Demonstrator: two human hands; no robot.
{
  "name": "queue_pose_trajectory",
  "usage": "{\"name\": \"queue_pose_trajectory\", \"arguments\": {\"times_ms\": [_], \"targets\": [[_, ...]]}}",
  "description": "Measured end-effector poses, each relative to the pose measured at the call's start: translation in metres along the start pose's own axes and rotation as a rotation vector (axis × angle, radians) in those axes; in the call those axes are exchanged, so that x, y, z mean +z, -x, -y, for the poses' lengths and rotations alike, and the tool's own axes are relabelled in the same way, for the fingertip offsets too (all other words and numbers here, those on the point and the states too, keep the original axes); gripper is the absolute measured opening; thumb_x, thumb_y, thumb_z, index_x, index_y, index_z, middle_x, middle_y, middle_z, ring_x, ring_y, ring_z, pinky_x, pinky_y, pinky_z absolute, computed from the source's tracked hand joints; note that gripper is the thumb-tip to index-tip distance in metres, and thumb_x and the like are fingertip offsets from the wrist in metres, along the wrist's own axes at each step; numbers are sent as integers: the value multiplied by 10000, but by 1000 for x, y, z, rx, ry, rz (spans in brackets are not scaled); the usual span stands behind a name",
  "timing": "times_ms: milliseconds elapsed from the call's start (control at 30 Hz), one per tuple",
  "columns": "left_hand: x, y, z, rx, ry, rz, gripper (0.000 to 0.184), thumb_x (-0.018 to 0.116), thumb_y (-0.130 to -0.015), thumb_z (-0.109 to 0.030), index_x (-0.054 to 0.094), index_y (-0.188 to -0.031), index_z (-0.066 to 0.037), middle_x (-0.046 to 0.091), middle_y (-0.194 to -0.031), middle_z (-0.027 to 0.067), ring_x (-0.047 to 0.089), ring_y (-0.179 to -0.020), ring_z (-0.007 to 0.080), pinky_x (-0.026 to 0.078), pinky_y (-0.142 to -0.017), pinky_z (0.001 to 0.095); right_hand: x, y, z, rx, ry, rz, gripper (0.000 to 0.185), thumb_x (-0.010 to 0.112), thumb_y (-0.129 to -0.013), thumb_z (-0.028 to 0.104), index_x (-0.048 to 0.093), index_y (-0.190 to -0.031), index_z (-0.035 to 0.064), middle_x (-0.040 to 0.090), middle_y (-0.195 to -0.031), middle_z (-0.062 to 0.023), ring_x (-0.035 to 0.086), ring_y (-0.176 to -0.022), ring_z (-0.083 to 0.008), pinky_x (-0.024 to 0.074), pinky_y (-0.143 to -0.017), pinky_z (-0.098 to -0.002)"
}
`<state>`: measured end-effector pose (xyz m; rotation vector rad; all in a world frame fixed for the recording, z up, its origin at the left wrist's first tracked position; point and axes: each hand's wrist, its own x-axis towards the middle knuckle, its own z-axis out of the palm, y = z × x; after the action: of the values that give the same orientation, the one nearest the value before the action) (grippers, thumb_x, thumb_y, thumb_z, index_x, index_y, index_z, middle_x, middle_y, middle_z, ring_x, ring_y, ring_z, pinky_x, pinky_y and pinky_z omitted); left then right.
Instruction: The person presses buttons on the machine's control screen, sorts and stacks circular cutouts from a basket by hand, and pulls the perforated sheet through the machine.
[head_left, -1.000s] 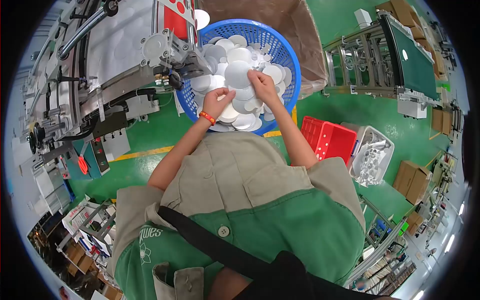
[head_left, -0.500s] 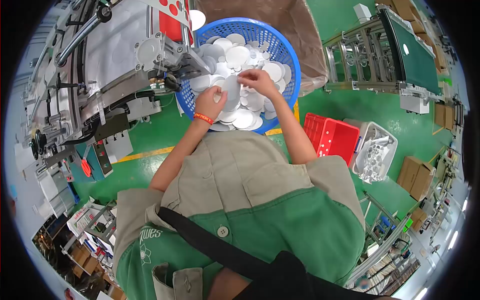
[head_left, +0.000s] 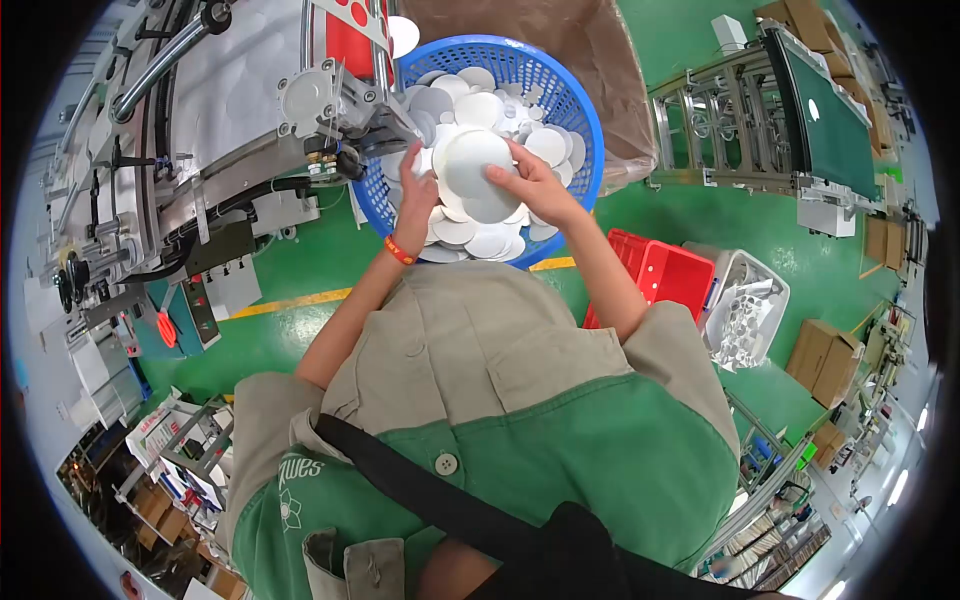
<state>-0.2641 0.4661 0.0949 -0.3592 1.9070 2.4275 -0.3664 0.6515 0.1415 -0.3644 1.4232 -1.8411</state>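
A blue perforated basket [head_left: 583, 110] holds a heap of round white and silvery discs [head_left: 478, 108] of different sizes. Over the heap, my right hand [head_left: 535, 185] pinches the right edge of a large pale disc [head_left: 476, 165] between thumb and fingers. My left hand [head_left: 415, 195] is at the left part of the basket, its fingers apart and pointing up, with nothing held in it. A red band circles the left wrist.
A metal machine [head_left: 310, 100] reaches the basket's left rim. Behind the basket stands a box lined with brown plastic [head_left: 610, 80]. To the right are a red crate [head_left: 680, 270], a pale bin with scraps [head_left: 778, 300] and a green conveyor [head_left: 835, 130].
The large disc has turned from edge-on to face up, now in my right hand's grip. My left hand has moved left, away from the disc, and its fingers have spread.
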Motion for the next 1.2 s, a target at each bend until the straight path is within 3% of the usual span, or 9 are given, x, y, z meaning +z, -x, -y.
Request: {"name": "queue_pose_trajectory", "arguments": {"times_ms": [167,300,400,633,733,833,933,1033,1200], "targets": [[25,5,-30,-398,688,140,539,339,-974,-417,196,-1413,-140,354,-1396,134,460,-1206,368,447,-957,514,-3,-8,-14,-89,498,-174,522,604,-888,299,433,-1313,49,593,-1095,-82,573,-943,-156,456,-815,-295],[19,0,-26,-285,474,-90,432,427,-971,-246,275,-1347,-97,522,-1223,166,640,-956,327,584,-680,342,-9,-16,-43,-103,-273,-360,356,601,-896,178,494,-1192,9,617,-1070,-91,589,-946,-123,486,-808,-261],[18,1,-30,-312,248,-170,410,453,-959,-232,308,-1293,-41,569,-1132,205,678,-759,344,546,-437,243,-4,-9,-53,-27,-308,-325,358,599,-892,128,482,-1203,-4,606,-1109,-92,591,-972,-142,489,-829,-279],[9,6,0,-392,158,-61,460,394,-970,-363,368,-1259,-6,614,-1023,174,674,-623,287,523,-415,262,3,-2,-63,-153,0,-413,421,649,-861,166,489,-1217,9,612,-1081,-95,593,-949,-133,498,-784,-263],[7,7,4,-596,61,61,579,244,-961,-523,380,-1255,-43,635,-936,135,646,-619,198,519,-526,266,5,-4,-57,155,122,-116,422,704,-818,250,577,-1150,24,636,-1021,-47,581,-904,-110,471,-794,-279],[10,3,9,-374,-2,14,621,185,-952,-559,331,-1281,-52,635,-909,128,592,-596,126,459,-520,203,-43,-29,-31,-20,409,-540,347,610,-887,289,596,-1091,9,643,-915,-52,582,-815,-102,465,-721,-255],[9,4,8,-310,-70,0,536,187,-979,-485,346,-1282,-72,636,-958,104,594,-648,102,438,-592,209,-82,-48,40,-20,-145,-556,491,449,-939,441,573,-1142,12,621,-989,-68,577,-797,-149,476,-672,-291],[14,6,3,-334,-99,43,440,250,-993,-410,386,-1258,-87,634,-985,63,595,-698,89,421,-646,214,-157,-92,-40,19,1115,-347,368,560,-876,310,588,-1094,15,645,-933,-155,627,-904,-254,501,-788,-360],[20,12,0,-314,-126,138,331,335,-988,-333,448,-1209,-114,628,-1004,16,585,-743,61,400,-674,207,-146,-88,-100,420,1640,-217,265,564,-765,142,657,-950,-24,646,-1019,-200,649,-926,-324,527,-752,-448]]}}
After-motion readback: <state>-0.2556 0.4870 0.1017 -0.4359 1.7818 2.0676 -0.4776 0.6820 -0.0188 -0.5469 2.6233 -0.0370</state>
